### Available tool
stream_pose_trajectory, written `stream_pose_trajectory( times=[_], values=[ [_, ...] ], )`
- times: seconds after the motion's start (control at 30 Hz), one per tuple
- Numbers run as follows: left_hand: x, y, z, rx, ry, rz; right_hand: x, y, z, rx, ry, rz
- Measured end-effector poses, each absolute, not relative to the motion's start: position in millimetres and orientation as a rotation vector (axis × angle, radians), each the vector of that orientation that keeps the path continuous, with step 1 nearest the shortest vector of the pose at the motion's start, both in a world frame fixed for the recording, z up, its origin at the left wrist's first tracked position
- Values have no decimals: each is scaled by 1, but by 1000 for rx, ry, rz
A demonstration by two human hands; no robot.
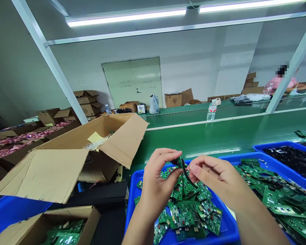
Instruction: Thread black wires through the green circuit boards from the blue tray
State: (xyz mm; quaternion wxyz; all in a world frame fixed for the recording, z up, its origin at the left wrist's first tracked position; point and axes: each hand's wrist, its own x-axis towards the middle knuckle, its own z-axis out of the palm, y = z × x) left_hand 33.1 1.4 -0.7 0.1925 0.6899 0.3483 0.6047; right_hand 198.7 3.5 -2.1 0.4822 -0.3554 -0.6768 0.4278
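Observation:
My left hand point(155, 182) pinches a small green circuit board point(178, 162) by its edges between thumb and fingers. Along the board's right side runs a curved black strip point(186, 174). The fingertips of my right hand point(216, 175) are closed at this strip, and the exact grip is partly hidden by the fingers. Both hands hover over a blue tray point(129, 207) heaped with loose green circuit boards point(185, 212).
To the right, another blue tray point(247, 156) holds more boards, with a tray of black parts point(290, 158) beyond. A large open carton point(66, 146) and a smaller box of boards point(93, 217) stand left. A bottle point(211, 110) stands behind; a person point(275, 83) is far right.

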Motion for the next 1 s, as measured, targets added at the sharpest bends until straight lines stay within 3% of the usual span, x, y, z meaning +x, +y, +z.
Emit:
stream_pose_trajectory(
  times=[0.4, 1.0],
  values=[
    [30, 3, 4, 2108, 1005, 1723, 196, -2, 5, -794, -1554, 1330],
    [22, 10, 1, 1636, 564, 1435, 194, 12, -2, -592, -1666, 1735]
  ],
)
